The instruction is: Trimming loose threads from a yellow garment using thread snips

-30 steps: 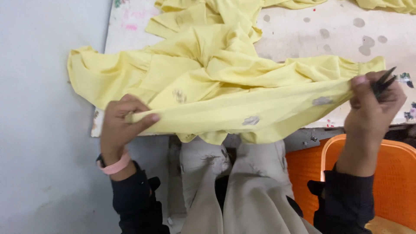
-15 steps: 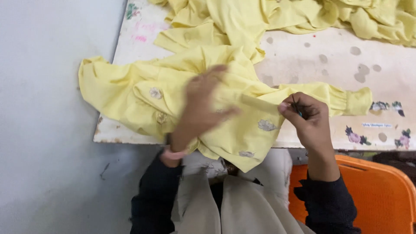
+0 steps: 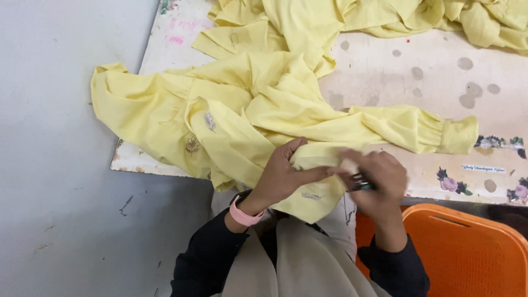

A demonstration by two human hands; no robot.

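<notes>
The yellow garment (image 3: 242,118) is soft, matt woven cloth, creased and rumpled, with small stitched flower motifs, and the yellow pile (image 3: 385,16) behind it looks like the same cloth. The table top (image 3: 418,77) is a pale, dull, worn covering, stained with grey blotches and printed with flowers along its edge, while the floor (image 3: 60,192) is smooth, matt grey and lightly scuffed. The orange chair (image 3: 467,253) is moulded plastic with a fine mesh texture and a slight sheen, and the pink wristband (image 3: 245,214) looks smooth and rubbery against the dark matt sleeve (image 3: 206,258).
</notes>
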